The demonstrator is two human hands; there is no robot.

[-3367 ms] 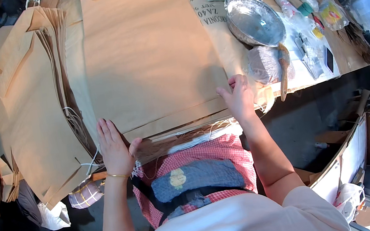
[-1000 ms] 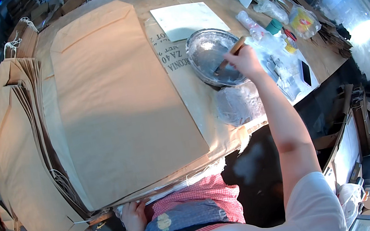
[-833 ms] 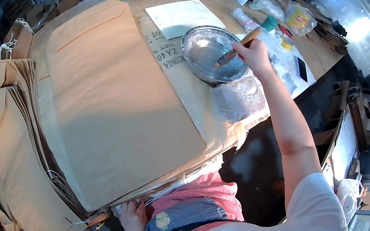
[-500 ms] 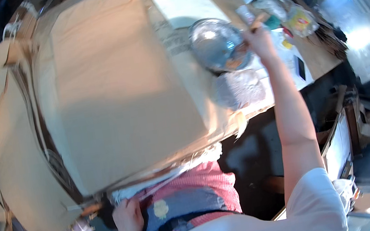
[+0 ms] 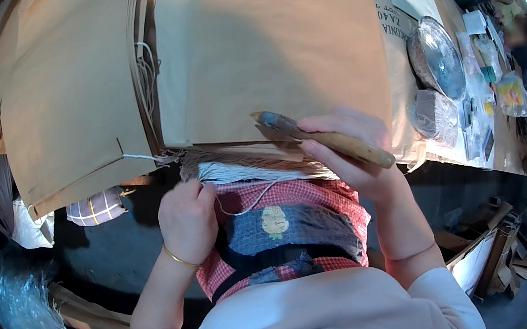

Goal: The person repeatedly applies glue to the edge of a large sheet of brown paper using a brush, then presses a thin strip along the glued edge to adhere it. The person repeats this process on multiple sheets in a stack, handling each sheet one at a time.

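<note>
My right hand point(image 5: 356, 143) is closed round the wooden handle of a brush point(image 5: 283, 125). The dark bristle tip points left, over the near part of a large brown paper sheet point(image 5: 265, 47); whether it touches cannot be told. Below it, along the table's front edge, hangs a bundle of white cords point(image 5: 244, 170) above my checked apron point(image 5: 262, 199). My left hand point(image 5: 188, 219) is closed at the left end of this bundle, with a thin white cord point(image 5: 261, 196) looping out from its fingers.
A second stack of brown paper point(image 5: 66, 92) lies to the left. On the right stand a round metal basin point(image 5: 440, 61), a plastic-wrapped block point(image 5: 435, 115) and several small packets. Clear plastic film point(image 5: 33, 318) is at lower left; cardboard pieces point(image 5: 497, 244) lie low on the right.
My right hand has come back from the metal basin, bringing the brush left over the brown paper. My left hand stays low by the white cords. The whole view has turned to the left.
</note>
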